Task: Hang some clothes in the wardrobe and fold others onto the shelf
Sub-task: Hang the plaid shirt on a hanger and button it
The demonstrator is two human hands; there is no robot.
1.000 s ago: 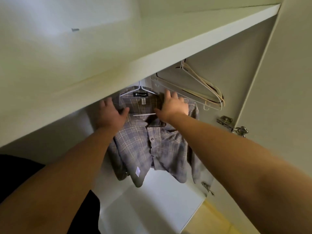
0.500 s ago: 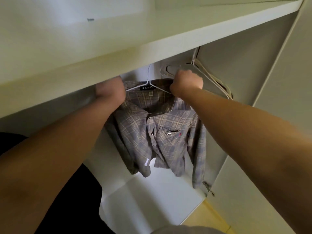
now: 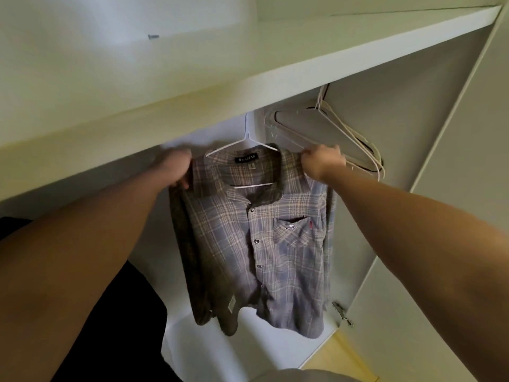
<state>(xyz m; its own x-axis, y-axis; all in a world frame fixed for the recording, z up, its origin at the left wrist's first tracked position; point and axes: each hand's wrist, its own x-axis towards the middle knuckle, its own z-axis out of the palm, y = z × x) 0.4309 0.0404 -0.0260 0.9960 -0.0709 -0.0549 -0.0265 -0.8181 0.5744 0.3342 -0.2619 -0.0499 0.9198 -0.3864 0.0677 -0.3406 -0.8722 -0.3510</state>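
plaid shirt [image 3: 264, 244] is on a white hanger [image 3: 248, 139], hanging right under the shelf [image 3: 248, 64], roughly below its middle; hanger hook runs up behind the shelf's front edge, rail hidden; shirt front faces the camera, collar open, front closed lower down; black collar label [image 3: 246, 159] reads CAESAR; chest pocket [image 3: 296, 230] sits on the half toward the shelf's right end; sleeves hang straight down; hem hangs above the wardrobe floor [image 3: 220, 351], well below the shelf

left hand [image 3: 176, 168] sits just under the shelf's front edge, at the shirt shoulder toward the shelf's left end; its fingers [image 3: 180, 183] are curled round the fabric, gripping it; right hand [image 3: 322, 161] is at the same level under the shelf, at the other shoulder; its fingers [image 3: 308, 155] are bunched together, pinching the shoulder edge where the hanger arm ends; can't tell if the hanger itself is in that pinch; both arms stretched out

empty hangers [image 3: 344, 133] hang under the shelf's right end, just beside the right hand, swung toward the back; at least 3, exact count unclear; 1 metal hinge [image 3: 341, 312] on the side panel, well below the shelf's right end; dark fabric [image 3: 132, 326] low down, below the shelf's left end; can't tell what it is
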